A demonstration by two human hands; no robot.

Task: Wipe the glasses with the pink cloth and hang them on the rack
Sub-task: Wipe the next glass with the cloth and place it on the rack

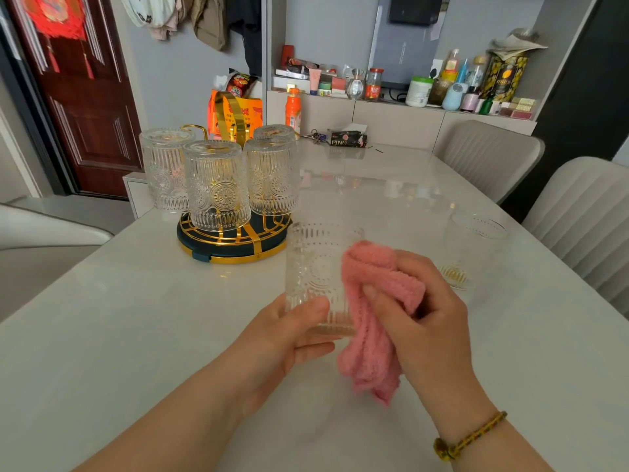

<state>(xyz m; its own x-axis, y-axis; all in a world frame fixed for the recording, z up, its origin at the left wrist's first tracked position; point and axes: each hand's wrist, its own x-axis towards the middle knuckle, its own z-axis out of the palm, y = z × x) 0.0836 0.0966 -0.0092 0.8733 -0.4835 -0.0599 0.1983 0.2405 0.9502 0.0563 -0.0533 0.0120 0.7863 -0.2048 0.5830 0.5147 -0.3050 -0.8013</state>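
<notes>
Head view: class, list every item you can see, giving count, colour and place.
Gold wire rack with dark green base: one, gold and green, table's far left.
Inverted embossed clear glass tumblers: four, clear, on the rack.
Held embossed clear tumbler: one, clear, front centre.
Standing embossed clear tumbler: one, clear, table's right side.
Pink fluffy cloth: one, pink, against the held tumbler.
White glossy table: one, white, foreground.
Grey padded chairs: two, grey, right of table.
Left hand: one, fingers gripping held tumbler.
Right hand: one, fingers gripping cloth.
</notes>
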